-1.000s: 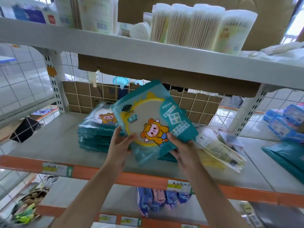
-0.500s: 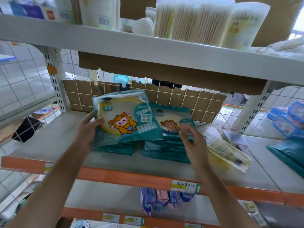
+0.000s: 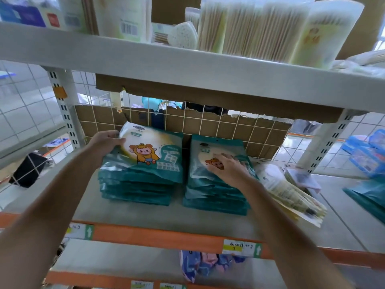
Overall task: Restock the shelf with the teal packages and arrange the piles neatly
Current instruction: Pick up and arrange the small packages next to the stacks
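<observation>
Left hand [image 3: 105,140] gripped top teal package [image 3: 150,153] on left pile [image 3: 137,184]; right hand [image 3: 228,168] lay flat, open, on right pile [image 3: 216,192]. Best squared edges flush, mid-shelf [image 3: 170,217].

Print on both teal packages [image 3: 150,155] too small and smeared to read. Cartoon on the right pile [image 3: 214,184] half covered by the right hand [image 3: 227,170]. Left hand [image 3: 105,142] fingers tucked behind the top package's corner, unseen. Pale packets [image 3: 291,197] to the right motion-blurred, text illegible. Teal bag [image 3: 368,197] cut off by the right edge. Handwriting on the price label [image 3: 241,247] unreadable. Upper-shelf goods [image 3: 260,28] cropped at the top.
</observation>
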